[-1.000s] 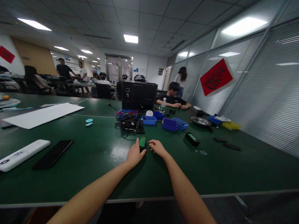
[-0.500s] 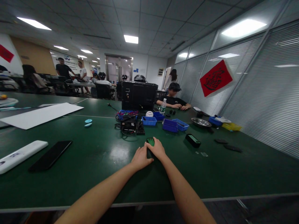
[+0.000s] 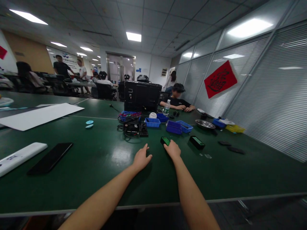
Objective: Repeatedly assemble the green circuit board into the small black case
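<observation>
My right hand (image 3: 173,149) is closed on a small black case with a green circuit board (image 3: 165,140) showing in its top, near the middle of the green table (image 3: 96,179). To its left, my left hand (image 3: 141,158) holds nothing, its fingers apart just above the table. A second black case with a greenish top (image 3: 197,142) lies to the right of my right hand. Beside that case are a small ring (image 3: 200,155) and a thin clear piece (image 3: 208,156).
Ahead stand blue trays (image 3: 152,122), a black device with cables (image 3: 131,127), a baseball (image 3: 153,115) and a monitor (image 3: 142,96). A metal dish (image 3: 205,124) lies right; a black slab (image 3: 51,158) and white bar (image 3: 21,157) left. A person (image 3: 177,99) sits opposite.
My left hand has let go of the black case and moved a little left. My right hand has carried the case to the right and slightly forward.
</observation>
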The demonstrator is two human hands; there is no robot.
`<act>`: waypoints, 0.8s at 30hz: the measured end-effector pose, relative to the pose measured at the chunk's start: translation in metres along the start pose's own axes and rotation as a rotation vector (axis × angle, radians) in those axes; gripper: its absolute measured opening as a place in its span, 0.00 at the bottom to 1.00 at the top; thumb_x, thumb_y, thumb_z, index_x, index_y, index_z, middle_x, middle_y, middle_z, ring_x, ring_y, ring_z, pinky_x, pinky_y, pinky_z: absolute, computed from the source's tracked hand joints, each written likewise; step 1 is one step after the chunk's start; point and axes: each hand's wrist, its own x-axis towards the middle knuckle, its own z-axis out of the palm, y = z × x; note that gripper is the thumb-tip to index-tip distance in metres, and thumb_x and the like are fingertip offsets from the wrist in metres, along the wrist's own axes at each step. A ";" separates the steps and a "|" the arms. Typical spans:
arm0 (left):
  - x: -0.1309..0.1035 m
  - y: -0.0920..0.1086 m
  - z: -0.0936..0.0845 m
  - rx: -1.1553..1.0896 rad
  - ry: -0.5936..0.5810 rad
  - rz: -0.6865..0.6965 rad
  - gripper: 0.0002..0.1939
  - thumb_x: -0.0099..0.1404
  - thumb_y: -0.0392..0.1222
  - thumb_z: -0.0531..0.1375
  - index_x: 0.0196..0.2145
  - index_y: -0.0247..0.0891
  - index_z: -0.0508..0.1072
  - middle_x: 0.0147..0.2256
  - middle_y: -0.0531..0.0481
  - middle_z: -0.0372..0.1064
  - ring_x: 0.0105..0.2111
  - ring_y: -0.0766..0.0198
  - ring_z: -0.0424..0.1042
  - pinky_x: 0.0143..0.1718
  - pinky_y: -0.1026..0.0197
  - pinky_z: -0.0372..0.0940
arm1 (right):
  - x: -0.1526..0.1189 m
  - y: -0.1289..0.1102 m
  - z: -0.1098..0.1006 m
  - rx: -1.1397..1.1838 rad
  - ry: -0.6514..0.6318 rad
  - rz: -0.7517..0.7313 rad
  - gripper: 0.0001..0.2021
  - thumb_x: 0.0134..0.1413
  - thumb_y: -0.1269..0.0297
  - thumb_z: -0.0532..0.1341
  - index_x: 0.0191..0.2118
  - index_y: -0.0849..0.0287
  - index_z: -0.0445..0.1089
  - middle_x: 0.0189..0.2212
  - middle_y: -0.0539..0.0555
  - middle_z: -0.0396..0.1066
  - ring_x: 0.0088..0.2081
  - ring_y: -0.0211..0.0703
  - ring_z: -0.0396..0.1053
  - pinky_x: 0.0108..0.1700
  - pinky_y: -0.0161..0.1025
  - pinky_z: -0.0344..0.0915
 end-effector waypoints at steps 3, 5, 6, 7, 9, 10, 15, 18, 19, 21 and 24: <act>-0.001 0.002 -0.003 -0.002 -0.009 -0.012 0.35 0.56 0.44 0.54 0.59 0.35 0.49 0.52 0.47 0.62 0.51 0.60 0.60 0.52 0.61 0.53 | 0.004 0.007 0.000 0.001 0.012 0.013 0.30 0.46 0.51 0.56 0.54 0.62 0.54 0.46 0.64 0.63 0.48 0.55 0.62 0.42 0.47 0.61; -0.001 0.005 -0.005 -0.011 -0.017 -0.021 0.34 0.56 0.44 0.54 0.59 0.35 0.50 0.52 0.47 0.62 0.52 0.61 0.60 0.52 0.62 0.53 | 0.005 0.010 0.000 0.010 0.028 0.013 0.33 0.44 0.51 0.57 0.55 0.62 0.52 0.48 0.65 0.62 0.49 0.56 0.61 0.43 0.47 0.61; -0.002 0.006 -0.007 -0.014 -0.022 -0.028 0.34 0.56 0.44 0.54 0.58 0.35 0.50 0.52 0.47 0.62 0.52 0.60 0.60 0.52 0.62 0.53 | 0.006 0.011 0.000 0.015 0.033 0.016 0.33 0.44 0.51 0.57 0.55 0.62 0.52 0.48 0.65 0.61 0.49 0.56 0.60 0.43 0.47 0.61; -0.003 0.008 -0.008 -0.016 -0.029 -0.038 0.34 0.56 0.44 0.54 0.58 0.35 0.50 0.52 0.48 0.61 0.52 0.60 0.59 0.53 0.61 0.52 | 0.006 0.011 -0.001 0.021 0.036 0.024 0.33 0.44 0.51 0.57 0.55 0.63 0.52 0.49 0.65 0.60 0.49 0.57 0.60 0.43 0.47 0.61; -0.004 0.010 -0.011 -0.015 -0.041 -0.050 0.34 0.56 0.44 0.54 0.59 0.35 0.50 0.53 0.48 0.61 0.52 0.60 0.59 0.53 0.61 0.52 | 0.005 0.011 -0.002 0.030 0.034 0.046 0.32 0.44 0.51 0.57 0.54 0.63 0.53 0.49 0.65 0.60 0.49 0.57 0.60 0.44 0.47 0.61; -0.004 0.010 -0.011 -0.012 -0.044 -0.050 0.34 0.56 0.44 0.54 0.59 0.35 0.50 0.53 0.48 0.61 0.52 0.60 0.59 0.53 0.61 0.52 | 0.005 0.011 -0.002 0.032 0.033 0.058 0.32 0.44 0.51 0.57 0.54 0.63 0.54 0.49 0.65 0.60 0.49 0.57 0.60 0.44 0.47 0.61; -0.004 0.008 -0.010 0.002 -0.032 -0.015 0.33 0.56 0.44 0.54 0.58 0.34 0.50 0.52 0.47 0.62 0.51 0.60 0.60 0.52 0.62 0.53 | 0.004 0.011 -0.004 0.018 0.043 0.094 0.31 0.45 0.51 0.57 0.53 0.63 0.55 0.48 0.66 0.60 0.49 0.57 0.60 0.44 0.47 0.60; -0.003 0.006 -0.008 0.009 -0.019 0.000 0.33 0.56 0.44 0.54 0.58 0.33 0.50 0.51 0.46 0.63 0.50 0.60 0.61 0.52 0.61 0.53 | 0.005 0.012 -0.004 0.027 0.055 0.097 0.31 0.45 0.49 0.57 0.52 0.63 0.56 0.47 0.66 0.60 0.48 0.57 0.61 0.44 0.47 0.60; -0.003 0.005 -0.008 0.012 -0.018 0.000 0.33 0.56 0.44 0.54 0.58 0.33 0.50 0.51 0.46 0.63 0.50 0.60 0.61 0.52 0.61 0.53 | 0.006 0.013 -0.004 0.043 0.053 0.102 0.31 0.45 0.47 0.56 0.52 0.63 0.56 0.47 0.67 0.60 0.48 0.56 0.62 0.43 0.47 0.60; -0.003 0.005 -0.008 0.016 -0.021 0.003 0.33 0.56 0.44 0.54 0.58 0.33 0.50 0.51 0.46 0.63 0.51 0.60 0.61 0.51 0.62 0.53 | 0.009 0.017 -0.006 0.094 0.036 0.113 0.31 0.46 0.45 0.54 0.50 0.64 0.59 0.46 0.67 0.62 0.46 0.56 0.64 0.43 0.47 0.61; -0.003 0.006 -0.008 0.021 -0.028 0.003 0.33 0.57 0.44 0.54 0.58 0.33 0.51 0.51 0.46 0.63 0.51 0.60 0.60 0.52 0.62 0.53 | 0.014 0.026 -0.011 0.158 0.016 0.160 0.29 0.51 0.45 0.47 0.46 0.65 0.64 0.44 0.68 0.64 0.45 0.55 0.65 0.42 0.47 0.61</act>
